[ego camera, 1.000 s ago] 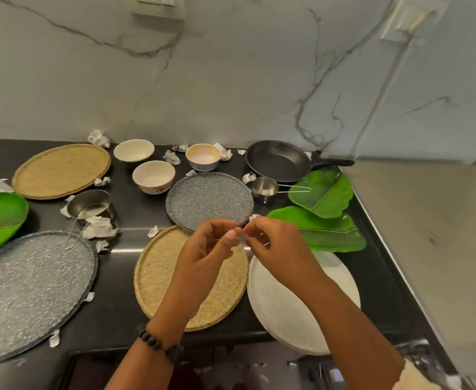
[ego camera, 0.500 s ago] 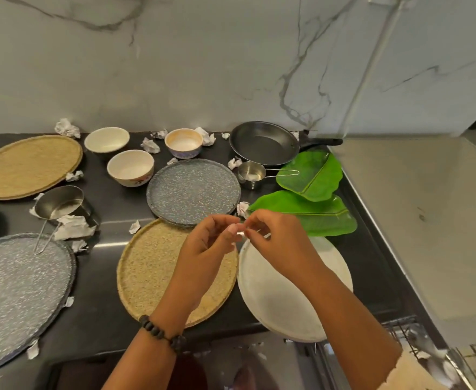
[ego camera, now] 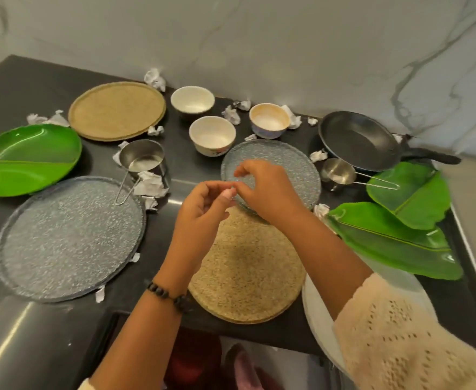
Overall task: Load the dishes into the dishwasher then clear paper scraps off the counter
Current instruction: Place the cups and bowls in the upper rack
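My left hand [ego camera: 203, 209] and my right hand [ego camera: 264, 190] meet fingertip to fingertip above the counter, fingers curled, pinching a tiny pale scrap that barely shows between them. Below them lie a tan woven plate [ego camera: 245, 271] and a speckled grey plate [ego camera: 295, 167]. A white plate [ego camera: 315, 313] sits under my right forearm at the counter's front edge. Three bowls [ego camera: 212, 135] stand behind. Crumpled paper scraps [ego camera: 151, 184] are scattered among the dishes.
On the left are a large speckled plate [ego camera: 68, 237], a green plate [ego camera: 26, 159] and a second woven plate [ego camera: 115, 111]. On the right are a black pan [ego camera: 357, 142], two green leaf plates [ego camera: 385, 243] and a steel cup [ego camera: 336, 173]. Another steel cup [ego camera: 142, 159] stands mid-left.
My view has swung left and down, so the left side of the counter now shows. Both hands stay joined at the fingertips and have moved up over the middle speckled plate.
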